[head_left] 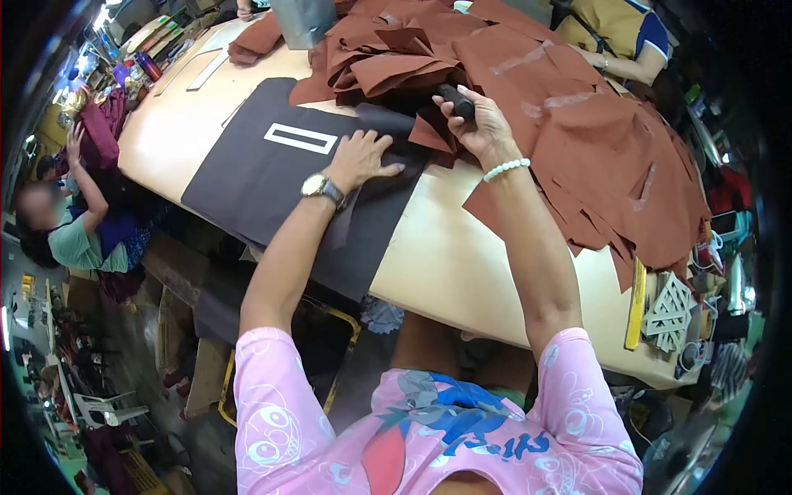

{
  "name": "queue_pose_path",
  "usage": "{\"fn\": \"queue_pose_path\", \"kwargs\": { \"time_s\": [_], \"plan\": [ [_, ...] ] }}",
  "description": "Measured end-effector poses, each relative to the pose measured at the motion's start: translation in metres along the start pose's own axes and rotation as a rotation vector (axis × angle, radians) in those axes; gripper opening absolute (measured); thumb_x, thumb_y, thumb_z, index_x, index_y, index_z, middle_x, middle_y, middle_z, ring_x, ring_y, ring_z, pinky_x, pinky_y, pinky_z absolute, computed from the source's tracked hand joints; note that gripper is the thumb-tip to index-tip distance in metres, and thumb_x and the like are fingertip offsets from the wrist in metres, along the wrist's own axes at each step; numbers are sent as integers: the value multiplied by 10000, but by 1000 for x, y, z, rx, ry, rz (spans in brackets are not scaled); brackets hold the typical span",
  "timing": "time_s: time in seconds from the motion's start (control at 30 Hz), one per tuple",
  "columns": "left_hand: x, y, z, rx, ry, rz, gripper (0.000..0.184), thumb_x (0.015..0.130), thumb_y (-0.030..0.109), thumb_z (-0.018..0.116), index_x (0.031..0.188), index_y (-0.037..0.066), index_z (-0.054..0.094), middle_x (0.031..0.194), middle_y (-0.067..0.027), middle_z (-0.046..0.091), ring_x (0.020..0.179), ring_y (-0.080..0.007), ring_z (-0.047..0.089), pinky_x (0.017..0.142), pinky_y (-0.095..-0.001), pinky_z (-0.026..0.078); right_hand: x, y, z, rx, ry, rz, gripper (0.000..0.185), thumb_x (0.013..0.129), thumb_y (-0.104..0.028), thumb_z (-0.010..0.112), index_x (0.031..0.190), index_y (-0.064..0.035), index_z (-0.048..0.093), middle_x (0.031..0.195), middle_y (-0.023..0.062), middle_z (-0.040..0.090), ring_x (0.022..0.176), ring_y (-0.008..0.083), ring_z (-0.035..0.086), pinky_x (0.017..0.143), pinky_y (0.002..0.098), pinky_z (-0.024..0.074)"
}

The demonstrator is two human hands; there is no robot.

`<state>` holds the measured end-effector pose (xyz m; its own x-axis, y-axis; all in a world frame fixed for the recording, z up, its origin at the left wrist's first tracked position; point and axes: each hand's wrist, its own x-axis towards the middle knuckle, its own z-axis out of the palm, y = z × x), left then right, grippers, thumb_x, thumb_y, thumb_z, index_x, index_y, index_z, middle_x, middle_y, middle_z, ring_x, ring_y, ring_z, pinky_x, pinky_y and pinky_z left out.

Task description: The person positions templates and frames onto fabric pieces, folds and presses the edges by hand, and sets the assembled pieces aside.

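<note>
My left hand (360, 159) lies on a dark grey sheet of fabric (239, 177), its fingers spread and pressing on the material. Just left of those fingers, a narrow white rectangular frame (301, 138) rests flat on the dark sheet. My right hand (483, 128) is raised over the table and closed around a short black cylindrical object (456, 101); its exact kind cannot be made out. Behind and beside this hand spreads a large heap of reddish-brown cut fabric pieces (561, 124), partly overlapping the dark sheet's far edge.
The pale table (445, 264) has a curved front edge by my body. A yellow ruler (636, 305) and white lattice-like templates (669, 313) lie at its right. A grey metal container (304, 21) stands at the back. Other people are at left (91, 223) and far right (619, 37).
</note>
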<state>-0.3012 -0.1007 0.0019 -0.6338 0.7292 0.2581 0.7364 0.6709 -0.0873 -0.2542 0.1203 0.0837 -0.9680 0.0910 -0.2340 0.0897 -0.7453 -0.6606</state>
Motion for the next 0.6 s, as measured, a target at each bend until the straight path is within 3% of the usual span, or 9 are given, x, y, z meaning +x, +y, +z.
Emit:
{"fn": "queue_pose_path", "kwargs": {
  "time_s": [0.1,0.2,0.3,0.33,0.47,0.57,0.6],
  "plan": [
    [27,5,-17,-15,-126,-28,732,727,663,551,1167,79,507,1031,-187,572,900,-338,601,752,-422,486,-2,-5,-13,60,-95,52,268,922,-160,515,1086,27,412,915,196,597,623,149,586,413,182,430],
    [49,20,-33,14,-224,-95,676,716,612,581,1120,70,584,1029,-195,615,895,-333,627,752,-407,501,-6,-9,-16,67,-100,71,277,925,-156,506,1112,24,411,928,194,600,631,142,588,389,175,420],
    [79,16,-25,64,-454,-129,569,703,559,589,995,79,679,946,-188,658,859,-311,645,747,-399,510,-11,-12,-16,37,-113,89,265,925,-161,507,1104,15,423,941,188,601,636,140,588,375,173,412],
    [81,18,-21,58,-388,-197,476,686,521,587,848,94,721,873,-176,675,837,-296,653,745,-379,514,-14,-12,-16,25,-124,98,262,925,-163,508,1101,12,426,946,185,601,638,139,589,370,173,409],
    [84,12,-9,33,-379,-199,521,675,524,589,887,64,712,922,-174,675,902,-291,648,788,-367,505,-32,-3,-2,-70,-128,109,271,919,-168,520,1111,-1,427,939,167,608,628,139,591,369,175,408],
    [65,21,-27,-71,-364,-248,608,666,578,598,959,54,695,990,-188,661,949,-299,633,817,-391,493,-38,5,11,-96,-97,193,257,918,-166,516,1090,12,443,896,155,614,603,140,585,371,176,403],
    [55,23,-25,-66,-270,-253,701,685,663,573,999,44,667,1025,-211,639,955,-325,619,815,-420,484,-35,9,13,-55,-162,287,243,911,-158,526,1052,30,462,843,144,613,596,149,591,368,183,398]
  ]
}}
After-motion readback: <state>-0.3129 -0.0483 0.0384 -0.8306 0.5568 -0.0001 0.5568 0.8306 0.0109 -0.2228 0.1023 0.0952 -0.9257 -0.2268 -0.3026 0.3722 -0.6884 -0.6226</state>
